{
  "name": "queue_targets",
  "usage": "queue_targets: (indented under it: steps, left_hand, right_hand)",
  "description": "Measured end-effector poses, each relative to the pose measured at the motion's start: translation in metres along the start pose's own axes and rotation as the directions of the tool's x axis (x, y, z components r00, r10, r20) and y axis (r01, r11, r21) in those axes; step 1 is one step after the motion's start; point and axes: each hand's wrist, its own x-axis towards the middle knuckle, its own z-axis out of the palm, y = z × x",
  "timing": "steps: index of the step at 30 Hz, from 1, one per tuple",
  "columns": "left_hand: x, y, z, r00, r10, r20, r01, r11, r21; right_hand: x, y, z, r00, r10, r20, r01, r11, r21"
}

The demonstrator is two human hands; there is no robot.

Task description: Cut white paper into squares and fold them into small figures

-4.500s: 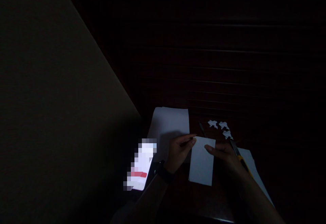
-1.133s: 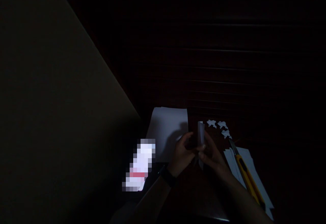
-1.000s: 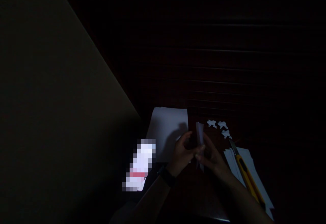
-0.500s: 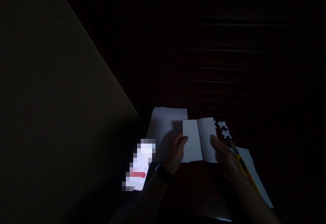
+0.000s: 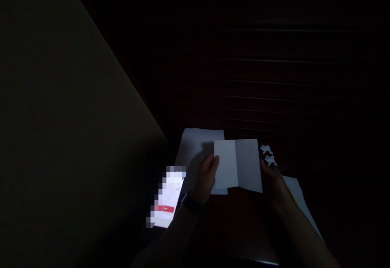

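Observation:
The scene is very dark. Both my hands hold up a white sheet of paper [image 5: 238,164] with a vertical crease down its middle, unfolded and facing me. My left hand [image 5: 207,178] pinches its left edge, thumb on the front. At the right edge my right hand [image 5: 272,180] grips the sheet, fingers partly behind it. A dark watch sits on my left wrist [image 5: 190,201].
A larger white sheet [image 5: 198,146] lies on the dark table behind the held one. Small folded paper pieces [image 5: 268,155] lie to the right. More white paper [image 5: 297,197] lies under my right forearm. A lit phone screen [image 5: 169,197] glows at the left.
The paper was folded into a narrow strip between my hands a second ago. It has since been opened out flat and lifted slightly; the yellow cutter is now hidden by my right arm.

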Motion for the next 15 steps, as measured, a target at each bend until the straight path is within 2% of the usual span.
queue_targets:
  steps: [3,5,8,11,13,15]
  left_hand:
    - [0.0,0.001,0.001,1.0,-0.016,0.008,0.016,1.0,-0.001]
    - [-0.001,-0.001,0.003,0.999,-0.03,0.022,0.031,0.999,-0.038]
    - [-0.004,-0.006,0.009,0.998,-0.043,0.05,0.05,0.988,-0.146]
    - [-0.008,-0.012,0.016,0.984,-0.11,0.14,0.14,0.964,-0.227]
    - [-0.009,-0.013,0.017,0.972,-0.147,0.185,0.19,0.952,-0.238]
    - [-0.009,-0.014,0.016,0.972,-0.149,0.181,0.186,0.961,-0.206]
  right_hand:
    - [0.002,0.006,-0.003,0.988,0.14,0.064,-0.143,0.988,0.052]
    - [0.0,0.009,-0.004,0.981,0.182,0.071,-0.185,0.982,0.039]
    - [-0.006,0.011,0.0,0.985,0.146,0.095,-0.137,0.986,-0.099]
    - [-0.01,0.012,0.005,0.989,0.081,0.121,-0.044,0.958,-0.283]
    - [-0.01,0.013,0.006,0.993,0.055,0.103,-0.011,0.922,-0.386]
    - [-0.009,0.012,0.005,0.994,0.057,0.089,-0.011,0.897,-0.442]
